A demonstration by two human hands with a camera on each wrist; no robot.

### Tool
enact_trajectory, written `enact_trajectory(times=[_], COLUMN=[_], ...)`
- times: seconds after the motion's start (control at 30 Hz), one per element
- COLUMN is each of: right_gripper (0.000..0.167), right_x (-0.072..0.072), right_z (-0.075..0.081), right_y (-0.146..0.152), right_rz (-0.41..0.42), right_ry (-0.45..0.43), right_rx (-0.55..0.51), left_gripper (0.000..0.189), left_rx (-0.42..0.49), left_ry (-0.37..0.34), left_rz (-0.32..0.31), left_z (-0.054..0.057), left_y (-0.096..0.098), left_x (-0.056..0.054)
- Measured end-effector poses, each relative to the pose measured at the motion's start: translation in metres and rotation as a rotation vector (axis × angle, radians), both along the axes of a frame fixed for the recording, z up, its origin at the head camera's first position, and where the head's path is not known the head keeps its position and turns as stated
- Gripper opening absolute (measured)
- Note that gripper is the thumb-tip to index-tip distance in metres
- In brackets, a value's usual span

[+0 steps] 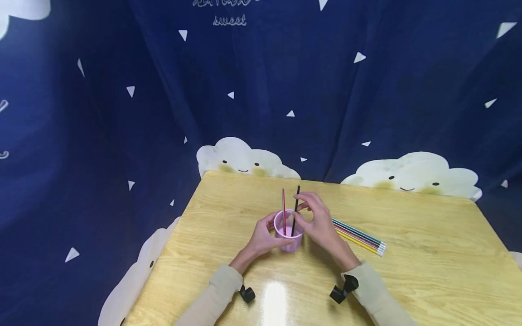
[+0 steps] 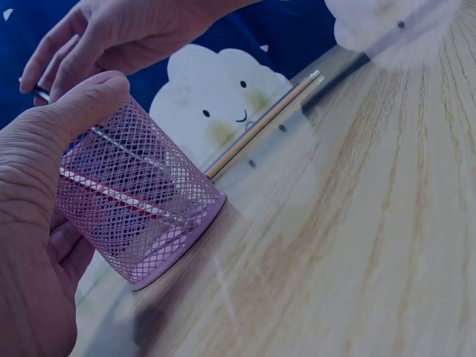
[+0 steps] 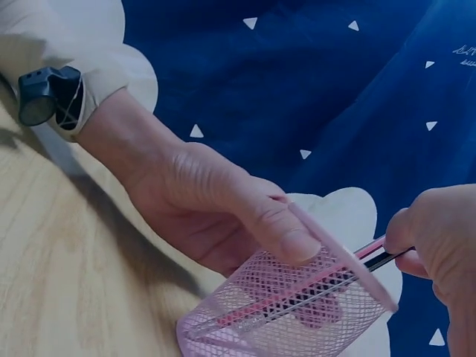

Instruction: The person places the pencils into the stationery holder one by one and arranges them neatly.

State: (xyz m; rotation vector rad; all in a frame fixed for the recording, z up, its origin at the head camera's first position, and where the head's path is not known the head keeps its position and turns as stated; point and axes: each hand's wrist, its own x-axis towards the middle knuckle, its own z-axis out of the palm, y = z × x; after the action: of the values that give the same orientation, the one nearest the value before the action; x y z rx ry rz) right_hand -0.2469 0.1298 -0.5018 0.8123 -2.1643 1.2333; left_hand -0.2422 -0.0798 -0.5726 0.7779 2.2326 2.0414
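Observation:
A pink mesh pencil cup (image 1: 290, 246) stands on the wooden table, with my left hand (image 1: 263, 237) curled round its side, thumb across the front near the rim. Inside it a red striped pencil (image 1: 283, 203) leans upright. My right hand (image 1: 320, 224) pinches a black pencil (image 1: 297, 194) near its upper part, and the lower end of that pencil is down inside the cup. Through the mesh in the left wrist view, the red pencil (image 2: 111, 195) shows with its end near the cup's base. In the right wrist view both pencils slant through the cup (image 3: 297, 297).
To the right of the cup lies a row of several pencils (image 1: 360, 237), dark, red and yellow, with pale ends toward the right. Behind the table (image 1: 428, 262) hangs a dark blue curtain (image 1: 261, 90) with white clouds and triangles. Each wrist wears a small black camera (image 1: 247, 294).

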Motion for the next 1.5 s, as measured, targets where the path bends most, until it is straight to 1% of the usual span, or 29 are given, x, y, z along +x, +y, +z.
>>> enact_trajectory(times=[0.1, 0.33, 0.47, 0.63, 0.77, 0.87, 1.1, 1.27, 1.33, 1.5], right_gripper=[0.053, 0.053, 0.051, 0.049, 0.047, 0.045, 0.042, 0.042, 0.042, 0.040], right_x=[-0.001, -0.002, -0.002, 0.000, 0.001, 0.002, 0.003, 0.000, 0.000, 0.002], right_z=[-0.004, -0.013, -0.015, -0.016, -0.017, -0.018, -0.015, -0.017, -0.019, -0.019], right_y=[-0.002, -0.005, -0.007, -0.009, -0.010, -0.011, -0.011, -0.008, -0.007, -0.003], right_rz=[0.010, 0.026, 0.029, 0.034, 0.038, 0.023, -0.015, -0.029, -0.028, -0.013], right_ry=[-0.008, -0.020, -0.024, -0.056, -0.062, -0.052, -0.103, -0.086, -0.081, -0.093], right_rx=[0.007, 0.017, 0.019, 0.028, 0.017, 0.027, 0.071, 0.098, 0.112, 0.143], left_gripper=[0.080, 0.080, 0.080, 0.080, 0.081, 0.080, 0.081, 0.082, 0.081, 0.081], left_rx=[0.000, -0.003, -0.010, -0.019, -0.019, -0.019, -0.007, -0.017, -0.024, -0.017], left_ry=[-0.002, 0.018, 0.007, 0.002, -0.007, -0.010, -0.028, -0.036, -0.029, -0.019], left_rz=[0.003, 0.003, 0.003, 0.005, 0.007, 0.012, 0.013, 0.018, 0.022, 0.023], left_z=[0.000, 0.000, 0.001, 0.001, 0.001, 0.001, 0.001, 0.002, 0.002, 0.000], left_y=[0.000, 0.000, 0.000, 0.001, 0.001, 0.001, 0.002, 0.002, 0.002, 0.001], left_x=[0.000, -0.001, -0.001, -0.001, -0.001, -0.001, 0.000, -0.001, 0.000, -0.001])
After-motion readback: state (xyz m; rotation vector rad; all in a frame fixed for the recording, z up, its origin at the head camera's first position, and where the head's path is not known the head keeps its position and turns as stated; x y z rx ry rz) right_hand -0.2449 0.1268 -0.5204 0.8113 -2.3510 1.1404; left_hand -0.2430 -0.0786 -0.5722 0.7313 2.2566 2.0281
